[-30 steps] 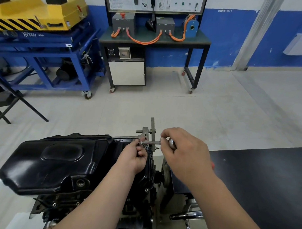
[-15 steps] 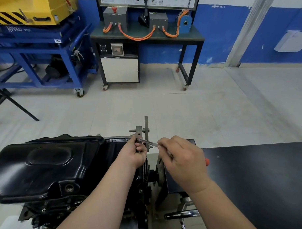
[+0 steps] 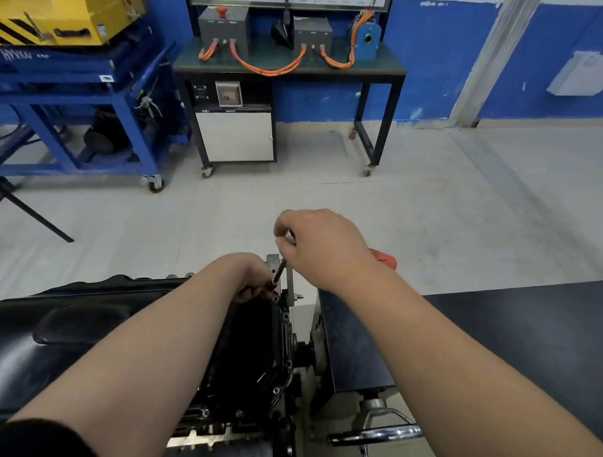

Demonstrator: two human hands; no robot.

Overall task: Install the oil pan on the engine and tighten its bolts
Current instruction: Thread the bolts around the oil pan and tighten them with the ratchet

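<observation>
**Oil pan seated on engine as corner bolt gets the wrench**

The right grip [image 3: 321, 249] is clenched round a wrench [image 3: 382, 258] whose orange-red handle end juts out to its right. The tool's slim steel shaft [image 3: 280, 266] drops steeply from the knuckles, leaning a little left, to the flange corner just below. There the left grip [image 3: 249, 276] pinches the shaft's lower end to steady it; the bolt beneath is hidden by the fingers.

Directly under both grips, the glossy black stamped-metal oil pan [image 3: 84, 330] sits on top of the dark engine [image 3: 218, 427]. Its underside faces up, and its long axis runs away to the left of the grips, with the raised sump end farthest off.

Several bolt heads [image 3: 276, 390] show along the flange edge nearer the wearer, so the pan appears fitted and the fastening part done. How tight any bolt is cannot be told, and the rest of the rim is out of sight. A black counter [image 3: 528, 339] lies to the right of the grips.
</observation>
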